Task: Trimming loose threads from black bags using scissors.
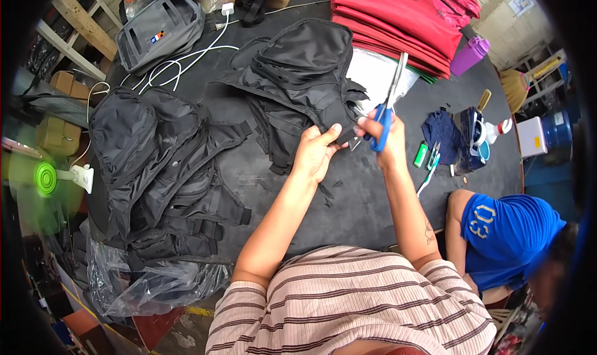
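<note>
In front of me lies a black bag (pixel 305 53) with a rounded pocket and dark edging. My left hand (pixel 315 153) pinches its near edge between thumb and fingers. Scissors (pixel 393 93) with blue handles are in my right hand (pixel 387 144), their blades pointing up and away from me, alongside the bag's right edge. A small light scrap or tip shows between my two hands, too small to make out. Dark fabric scraps (pixel 328 193) lie on the table just nearer than my left hand.
More black bags (pixel 161 162) lie piled at left. Folded red fabric (pixel 398 19), a grey bag (pixel 158 34) and white cable (pixel 180 65) sit farther back. At right are a purple bottle (pixel 471 55), a green lighter (pixel 421 154) and snips (pixel 433 156). A person in blue (pixel 507 233) is close by; a green fan (pixel 45 178) is at left.
</note>
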